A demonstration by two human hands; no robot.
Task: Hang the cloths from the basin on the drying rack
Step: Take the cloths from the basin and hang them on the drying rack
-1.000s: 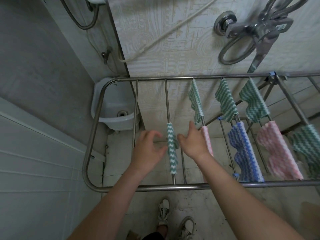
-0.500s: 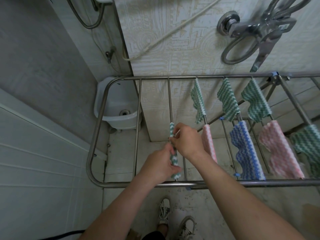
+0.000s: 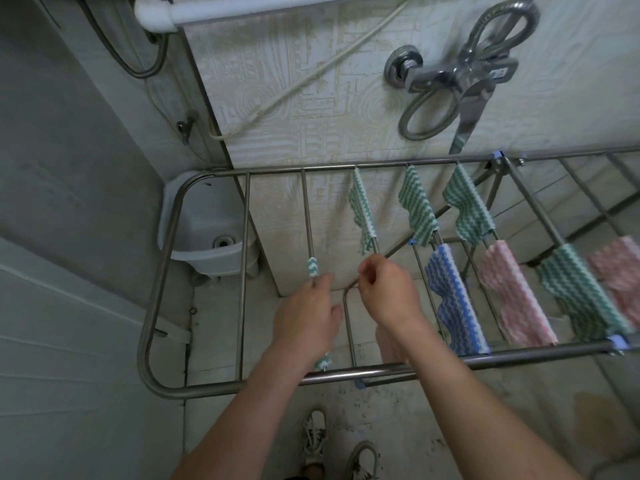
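I observed that the left hand [image 3: 310,317] lay over the green-and-white cloth [image 3: 313,267] draped on a rod of the drying rack [image 3: 242,384], with the cloth's far end showing beyond the fingers [image 3: 320,284] and its near end showing below the wrist; half a second before, this hand had sat lower on the same cloth. The fingers pressed on the cloth, but I could not tell whether they gripped it. The right hand [image 3: 389,294] had parted from the cloth and shifted rightward, and now hung over the next rod, just above a pink cloth [image 3: 388,344]. Its fingers were curled with thumb and forefinger pinched; I could not tell on what. The camera had drawn closer to the rack. The remaining cloths, including a blue one [image 3: 453,299], hung on the rods to the right.
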